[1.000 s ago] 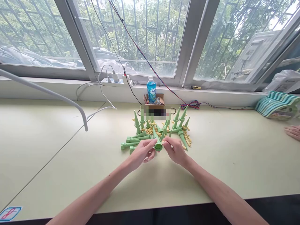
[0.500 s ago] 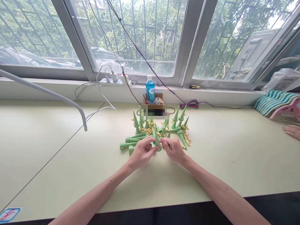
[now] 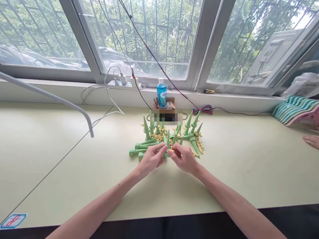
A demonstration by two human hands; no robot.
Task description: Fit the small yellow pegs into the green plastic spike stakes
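Note:
My left hand (image 3: 153, 156) is closed round the base of a green plastic watering spike (image 3: 168, 138), which points upward. My right hand (image 3: 183, 156) is closed too, its thumb and fingertips pinching a small yellow valve piece (image 3: 172, 149) against the spike's side. Part of the spike's base is covered by my fingers. Just beyond my hands stand several more green spikes (image 3: 146, 127), some with yellow pieces in their sides. Other spikes (image 3: 139, 151) lie flat to the left of my left hand. Loose yellow pieces (image 3: 199, 144) are heaped among them.
A blue bottle (image 3: 161, 96) stands in a small open cardboard box (image 3: 171, 103) at the back. Coiled red and blue wire (image 3: 206, 109) lies right of it. A white tube (image 3: 86, 116) reaches over the left side. Hangers (image 3: 291, 111) and another person's hand (image 3: 311, 141) are far right.
The spike in my left hand now stands more upright. My right thumb has shifted lower beside the yellow piece, which shows more clearly. The whole view has shifted slightly.

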